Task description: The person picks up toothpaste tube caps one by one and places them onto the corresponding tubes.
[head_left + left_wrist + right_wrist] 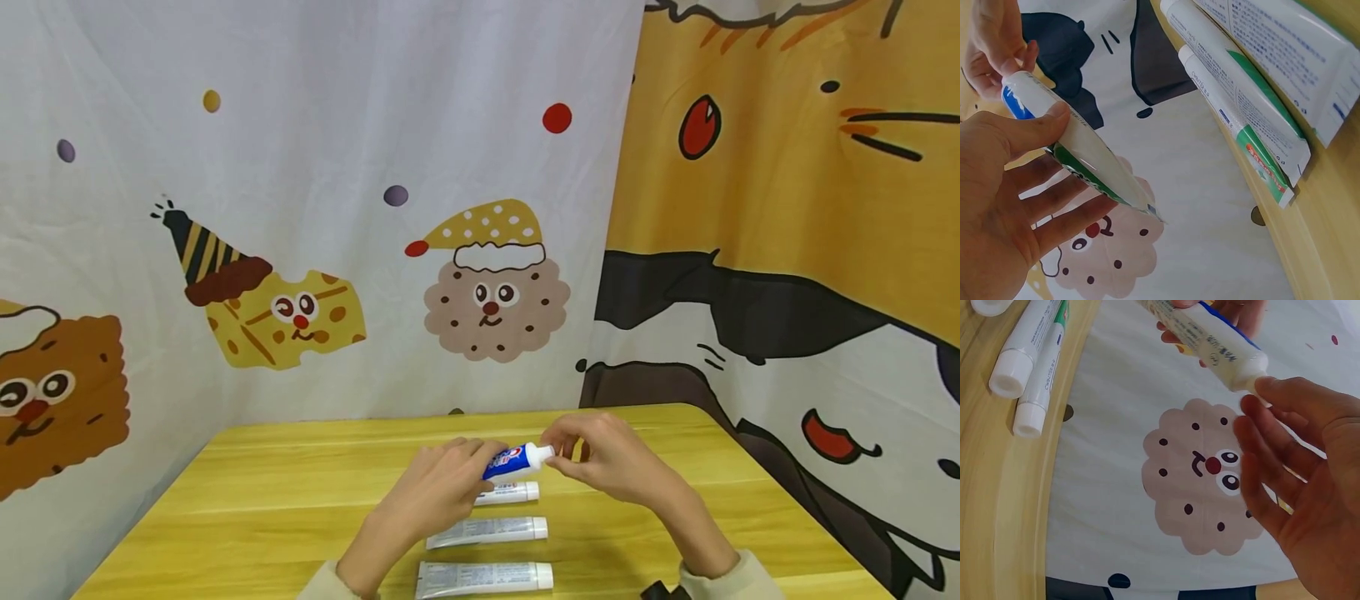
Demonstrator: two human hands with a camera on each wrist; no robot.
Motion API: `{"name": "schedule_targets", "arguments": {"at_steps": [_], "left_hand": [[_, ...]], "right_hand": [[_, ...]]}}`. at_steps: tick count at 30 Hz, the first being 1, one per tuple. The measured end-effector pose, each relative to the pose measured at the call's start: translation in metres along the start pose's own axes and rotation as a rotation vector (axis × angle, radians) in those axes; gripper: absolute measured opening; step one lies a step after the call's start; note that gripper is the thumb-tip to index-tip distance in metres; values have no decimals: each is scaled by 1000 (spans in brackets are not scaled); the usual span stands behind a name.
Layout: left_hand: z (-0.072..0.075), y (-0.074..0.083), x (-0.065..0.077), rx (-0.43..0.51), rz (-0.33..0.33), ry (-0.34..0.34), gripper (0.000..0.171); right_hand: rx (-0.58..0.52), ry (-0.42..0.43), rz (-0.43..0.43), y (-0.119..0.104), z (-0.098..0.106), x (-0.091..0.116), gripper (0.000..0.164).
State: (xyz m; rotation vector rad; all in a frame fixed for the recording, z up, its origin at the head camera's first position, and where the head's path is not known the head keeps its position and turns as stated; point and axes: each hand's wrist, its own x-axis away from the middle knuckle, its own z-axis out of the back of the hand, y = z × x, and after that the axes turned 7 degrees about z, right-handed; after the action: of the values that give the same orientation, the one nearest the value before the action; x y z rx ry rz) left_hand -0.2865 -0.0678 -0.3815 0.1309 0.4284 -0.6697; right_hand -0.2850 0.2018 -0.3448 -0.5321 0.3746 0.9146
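Observation:
A blue and white toothpaste tube (508,462) is held above the table in my left hand (441,485). In the left wrist view, the thumb lies across the tube (1094,147) and the fingers support it from the other side. My right hand (618,458) pinches the white cap end (540,455) between thumb and fingertips. The right wrist view shows the thumb and index finger at that end of the tube (1210,347), the other fingers loosely bent. Nearby lie three more toothpaste tubes: a small one (513,493), a middle one (495,531) and a larger one (486,576).
The lying tubes form a row on the yellow wood-grain table (300,479), caps towards the right. Behind and beside the table hangs a cartoon-printed curtain (480,100). A dark object (663,591) shows at the bottom edge near the right sleeve (727,579).

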Motion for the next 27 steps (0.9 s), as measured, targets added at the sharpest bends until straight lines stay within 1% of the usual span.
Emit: {"name": "schedule_targets", "arguments": {"at_steps": [4, 9, 12, 16, 19, 22, 27], "left_hand": [[-1, -2, -4, 16, 9, -16, 43], [-6, -7, -10, 66, 18, -26, 41], [-13, -12, -14, 104, 21, -54, 40], [-26, -24, -26, 108, 30, -121, 40], [-37, -32, -38, 71, 36, -170, 40], [-50, -39, -48, 33, 42, -215, 41], [-76, -47, -55, -39, 52, -280, 37]], "right_hand": [[-49, -5, -42, 2, 3, 1, 15], [-41, 21, -91, 4, 6, 3, 14], [-33, 32, -101, 5, 7, 3, 12], [-34, 45, -109, 5, 8, 3, 11], [-32, 48, -105, 4, 9, 2, 10], [-27, 44, -99, 4, 9, 2, 9], [-29, 39, -106, 5, 6, 3, 7]]}}
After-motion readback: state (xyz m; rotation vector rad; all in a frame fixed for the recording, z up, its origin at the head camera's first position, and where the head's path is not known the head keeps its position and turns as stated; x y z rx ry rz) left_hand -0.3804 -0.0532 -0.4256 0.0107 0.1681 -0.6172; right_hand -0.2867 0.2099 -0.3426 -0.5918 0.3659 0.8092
